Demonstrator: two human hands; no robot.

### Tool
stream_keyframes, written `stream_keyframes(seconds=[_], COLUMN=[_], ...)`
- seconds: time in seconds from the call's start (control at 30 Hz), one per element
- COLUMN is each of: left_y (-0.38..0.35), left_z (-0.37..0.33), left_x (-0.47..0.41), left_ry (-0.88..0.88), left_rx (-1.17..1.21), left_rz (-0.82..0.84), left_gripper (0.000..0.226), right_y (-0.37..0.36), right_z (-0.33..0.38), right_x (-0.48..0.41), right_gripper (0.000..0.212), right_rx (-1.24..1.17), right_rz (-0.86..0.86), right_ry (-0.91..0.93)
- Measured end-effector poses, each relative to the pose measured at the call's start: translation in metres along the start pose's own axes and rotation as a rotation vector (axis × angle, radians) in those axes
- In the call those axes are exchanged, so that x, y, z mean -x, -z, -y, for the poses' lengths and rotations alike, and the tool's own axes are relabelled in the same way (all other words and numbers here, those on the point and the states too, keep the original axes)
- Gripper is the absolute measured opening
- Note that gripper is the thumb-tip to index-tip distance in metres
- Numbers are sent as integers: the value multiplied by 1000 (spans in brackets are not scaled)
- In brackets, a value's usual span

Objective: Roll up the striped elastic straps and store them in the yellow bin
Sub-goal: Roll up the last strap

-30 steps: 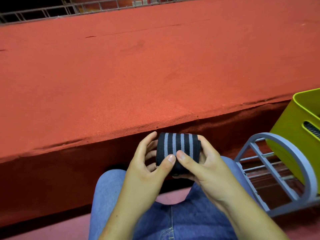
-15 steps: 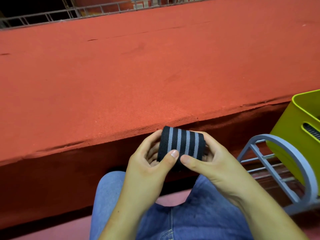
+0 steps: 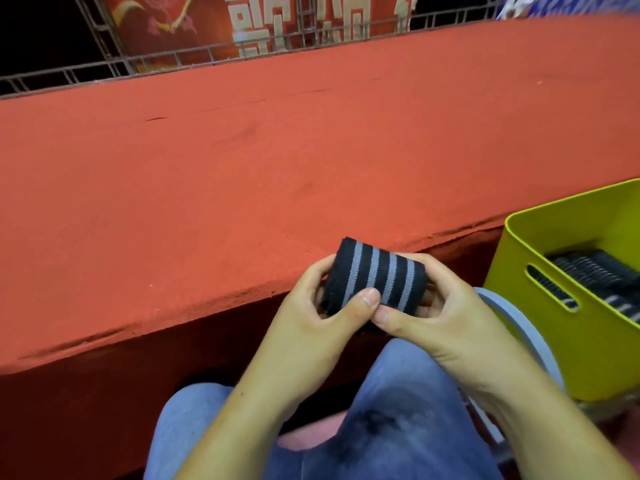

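A rolled black strap with grey stripes (image 3: 375, 280) sits between both hands above my lap, just in front of the red table's edge. My left hand (image 3: 313, 327) grips its left end, thumb pressed on the front. My right hand (image 3: 440, 317) grips the right end, thumb under the roll. The yellow bin (image 3: 568, 327) stands at the right, a short way from my right hand. Several rolled striped straps (image 3: 595, 271) lie inside it.
A wide red felt-covered table (image 3: 277, 150) stretches ahead, its front edge close to the hands. A grey-blue metal rack (image 3: 519, 327) stands between my right knee and the bin. A metal railing (image 3: 173, 60) runs behind the table.
The roll and both hands have risen slightly and tilted toward the right. The view has swung right and up, so more of the yellow bin and its contents shows.
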State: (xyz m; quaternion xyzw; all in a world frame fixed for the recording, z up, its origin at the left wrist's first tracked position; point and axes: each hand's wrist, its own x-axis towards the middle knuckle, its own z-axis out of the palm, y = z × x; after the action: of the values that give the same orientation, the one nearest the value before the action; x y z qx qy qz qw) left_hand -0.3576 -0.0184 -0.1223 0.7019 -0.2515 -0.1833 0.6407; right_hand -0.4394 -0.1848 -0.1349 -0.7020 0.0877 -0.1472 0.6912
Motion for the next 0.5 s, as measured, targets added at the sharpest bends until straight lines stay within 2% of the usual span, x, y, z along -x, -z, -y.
stream_keyframes(seconds=[0.2, 0.5], left_y=[-30, -85], left_z=[-21, -48], left_x=[-23, -52], left_ry=[-58, -141], left_rx=[-47, -175], left_rz=[106, 284], left_gripper=[40, 44], right_y=[43, 125], right_z=[24, 74], right_x=[2, 6], right_gripper=[55, 56], right_rx=[63, 492], right_rz=[-46, 21], right_ry=[-62, -133])
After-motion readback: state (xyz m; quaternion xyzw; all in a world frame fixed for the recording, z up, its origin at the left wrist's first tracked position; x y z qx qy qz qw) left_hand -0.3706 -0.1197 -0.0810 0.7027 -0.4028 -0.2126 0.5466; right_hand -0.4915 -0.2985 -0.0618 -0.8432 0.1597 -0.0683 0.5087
